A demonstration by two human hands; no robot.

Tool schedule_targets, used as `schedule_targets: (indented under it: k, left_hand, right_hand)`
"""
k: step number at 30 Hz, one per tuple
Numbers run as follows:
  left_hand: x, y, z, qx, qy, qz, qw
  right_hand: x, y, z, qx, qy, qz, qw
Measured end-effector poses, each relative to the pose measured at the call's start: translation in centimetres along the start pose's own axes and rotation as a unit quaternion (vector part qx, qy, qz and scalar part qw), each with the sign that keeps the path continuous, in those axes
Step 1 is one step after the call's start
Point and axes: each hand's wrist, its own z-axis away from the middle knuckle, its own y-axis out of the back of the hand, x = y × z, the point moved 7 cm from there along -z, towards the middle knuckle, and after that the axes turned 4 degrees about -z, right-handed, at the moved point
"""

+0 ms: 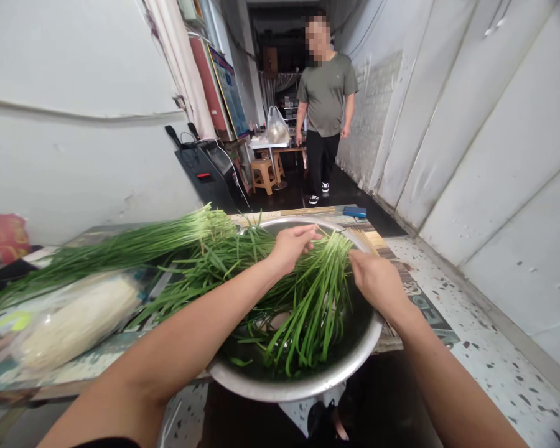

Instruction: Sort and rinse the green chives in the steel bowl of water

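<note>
Green stalks (321,292) lie bunched in a metal basin (280,392), pale ends up between the two hands. The left forearm slants in from lower left, across part of the basin, and the left hand (295,247) pinches a thin strand between thumb and forefinger. The right hand (376,277) reaches over the right rim, fingers curled beside the pale ends; whether they grip anything cannot be told. Left on the table (436,320) are a longer bundle (135,246) and a clear bag (81,317); a blue box (355,212) sits at the far edge, a person (327,93) beyond.
</note>
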Motion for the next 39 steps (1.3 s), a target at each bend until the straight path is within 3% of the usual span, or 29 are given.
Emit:
schedule_targets:
  k: [39]
  left_hand:
    - [0.73, -0.09, 0.53, 0.03, -0.006, -0.019, 0.999]
  right_hand:
    - [-0.21, 0.1, -0.01, -0.005, 0.008, 0.016, 1.0]
